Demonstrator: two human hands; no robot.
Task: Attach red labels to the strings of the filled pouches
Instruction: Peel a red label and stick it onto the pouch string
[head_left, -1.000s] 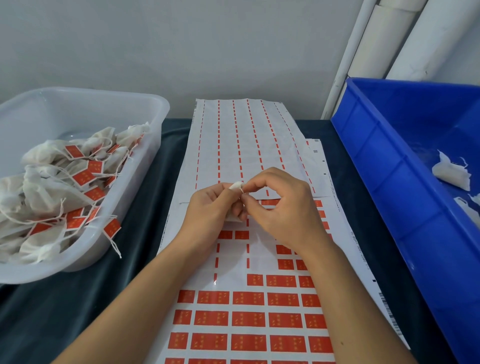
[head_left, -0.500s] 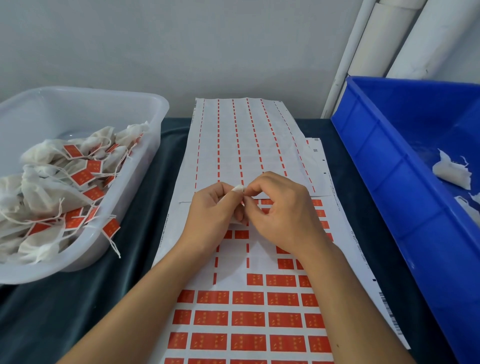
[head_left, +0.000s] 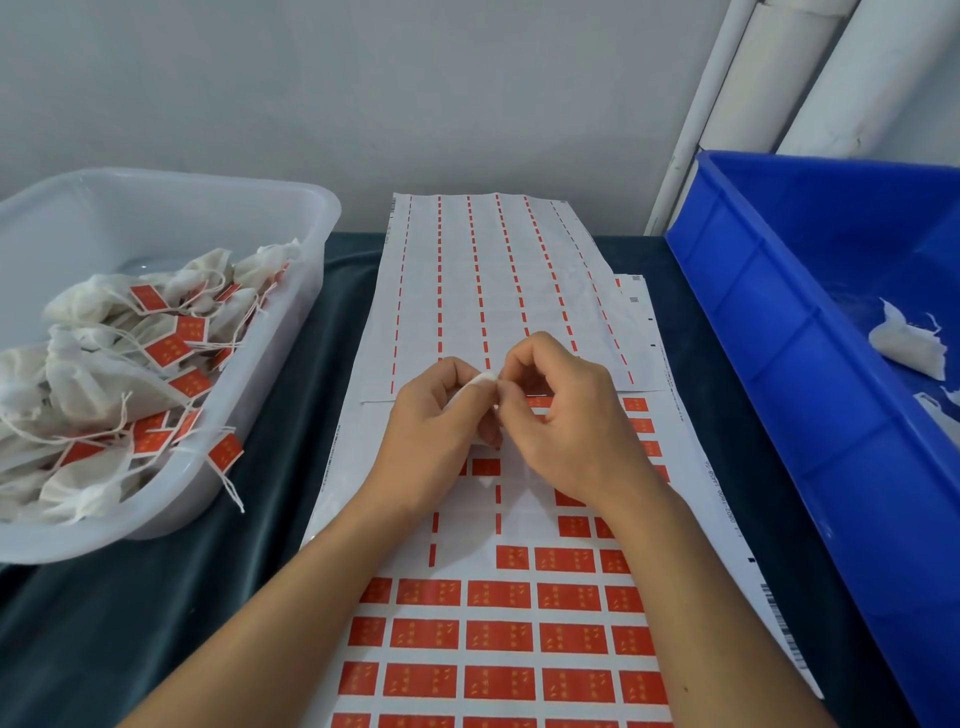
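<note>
My left hand (head_left: 434, 431) and my right hand (head_left: 563, 421) meet over the middle of the label sheet (head_left: 498, 623). Between them they pinch a small white pouch (head_left: 482, 380), of which only the top corner shows above my fingertips. Its string and any label on it are hidden by my fingers. Rows of red labels (head_left: 498, 595) fill the near half of the sheet, and the far half holds only thin red strips. A clear tub (head_left: 291, 291) at the left holds several white pouches with red labels on their strings (head_left: 171, 348).
A blue crate (head_left: 779, 374) stands at the right with a few unlabelled white pouches (head_left: 909, 348) inside. A second peeled sheet (head_left: 493, 280) lies over the far end of the first. Dark cloth (head_left: 291, 467) covers the table. White pipes rise behind the crate.
Both hands stay together over the sheet with the pouch. They have drifted slightly lower and the fingers have shifted a little on it.
</note>
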